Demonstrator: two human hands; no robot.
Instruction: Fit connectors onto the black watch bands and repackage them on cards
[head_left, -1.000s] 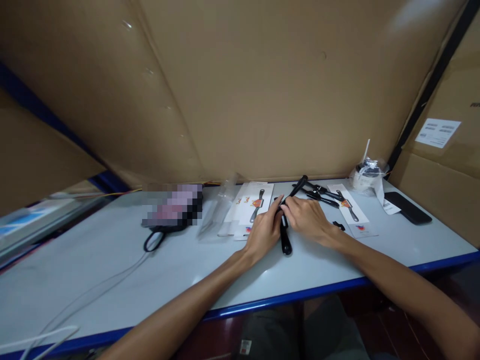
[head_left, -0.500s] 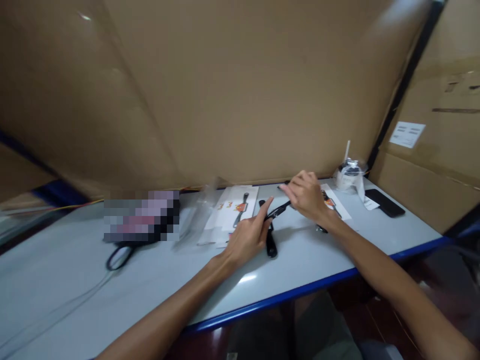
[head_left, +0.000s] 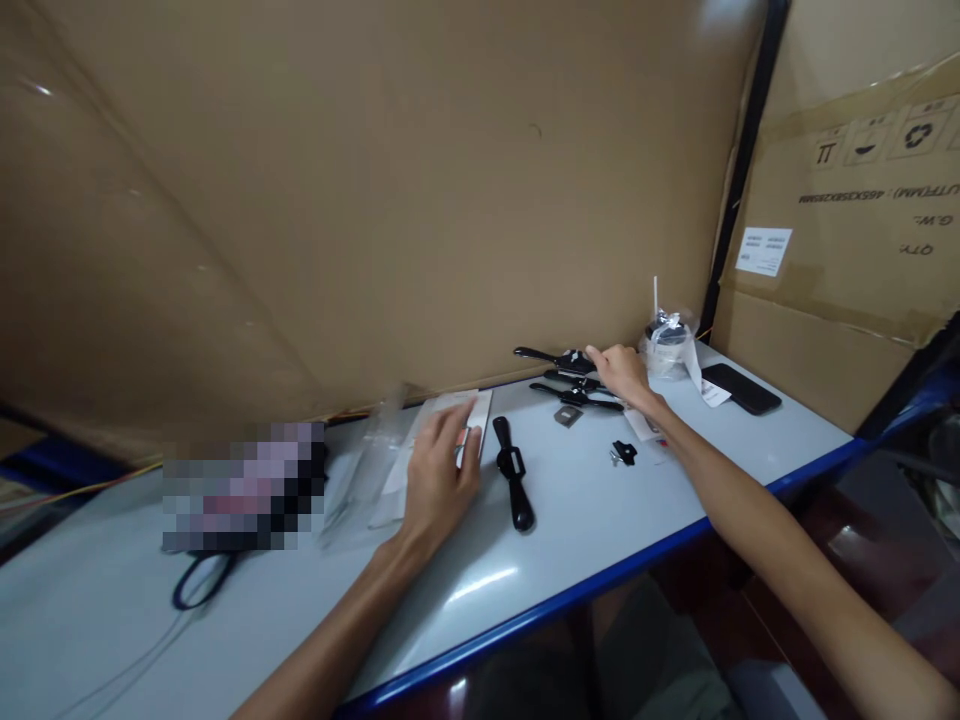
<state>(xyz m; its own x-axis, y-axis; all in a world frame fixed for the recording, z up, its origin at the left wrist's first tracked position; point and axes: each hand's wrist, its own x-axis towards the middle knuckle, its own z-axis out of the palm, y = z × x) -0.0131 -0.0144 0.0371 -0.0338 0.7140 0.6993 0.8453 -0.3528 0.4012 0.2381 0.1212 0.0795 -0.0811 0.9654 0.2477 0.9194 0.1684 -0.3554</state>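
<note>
My left hand [head_left: 439, 470] lies flat, fingers stretched out, on a stack of white printed cards [head_left: 450, 425] in the middle of the white table [head_left: 300, 590]. Just to its right a black watch strap [head_left: 514, 472] lies alone on the table, untouched. My right hand [head_left: 622, 373] reaches to the back of the table. Its fingers rest on a small pile of black straps [head_left: 566, 372] near the cardboard wall. I cannot tell whether they grip one. A small black clasp [head_left: 622, 452] and a grey square piece [head_left: 568, 415] lie between the two hands.
A crumpled plastic bag with dark parts [head_left: 667, 335] and a black phone [head_left: 741, 387] sit at the back right. Clear plastic sleeves [head_left: 371, 460] and a blurred-out object with a black cord [head_left: 199, 580] lie to the left. Cardboard boxes [head_left: 840, 220] wall in the table.
My right hand carried one strap away to the pile at the back. My left hand let go of the other strap and moved left onto the cards. The view swung left.
</note>
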